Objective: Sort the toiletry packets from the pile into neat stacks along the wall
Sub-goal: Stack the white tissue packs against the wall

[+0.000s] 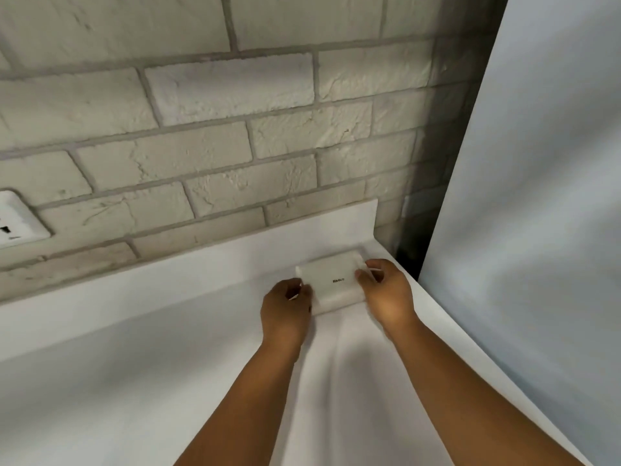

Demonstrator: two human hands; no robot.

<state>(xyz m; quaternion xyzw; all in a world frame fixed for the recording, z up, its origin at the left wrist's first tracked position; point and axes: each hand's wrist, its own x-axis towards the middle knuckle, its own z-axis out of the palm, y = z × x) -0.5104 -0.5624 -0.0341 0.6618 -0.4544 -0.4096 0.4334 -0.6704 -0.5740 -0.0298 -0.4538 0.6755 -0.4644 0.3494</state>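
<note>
A stack of white toiletry packets (pixel 332 280) with small dark print on the top one lies on the white counter (pixel 134 381), close to the low white backsplash (pixel 201 260) at the far right corner. My left hand (pixel 285 311) grips the stack's left end with curled fingers. My right hand (pixel 386 294) grips its right end, fingertips over the top edge. The stack's near edge rests on the counter between both hands. No pile of loose packets is in view.
A whitewashed brick wall (pixel 235 129) rises behind the backsplash, with a white power socket (pixel 16 220) at the left. A tall pale panel (pixel 537 196) stands at the right past the counter's edge, with a dark gap beside it.
</note>
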